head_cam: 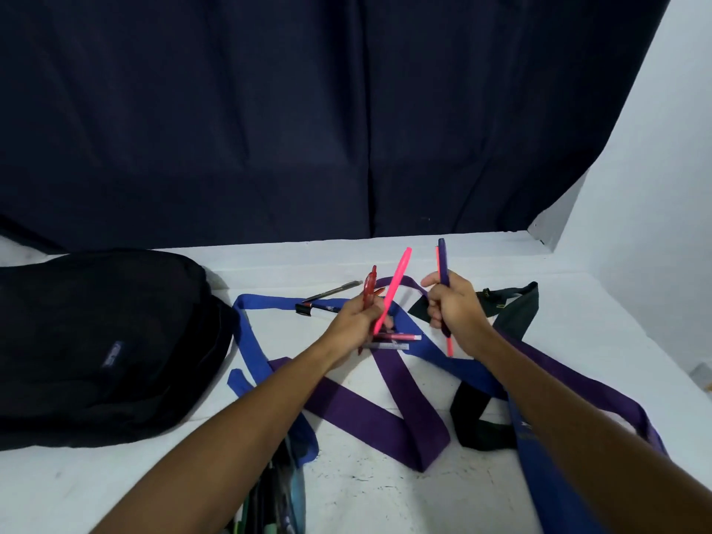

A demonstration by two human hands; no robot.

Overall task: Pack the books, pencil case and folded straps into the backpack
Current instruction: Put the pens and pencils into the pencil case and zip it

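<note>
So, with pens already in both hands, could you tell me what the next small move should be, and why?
Probably gather the pens still lying loose: the left hand holds a red pen and a pink pen, the right hand a dark blue pen, while a black pen lies on the table beyond the blue strap. The backpack looks closed.

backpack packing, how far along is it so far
Early. Nothing looks packed: the black backpack lies flat on the table beside the straps, with nothing visibly in it. In hand: the left hand grips a red pen and a pink pen; the right hand grips a purple pen. Left: the blue strap, purple strap and dark strap lie unfolded and tangled, with pens loose on the table.
</note>
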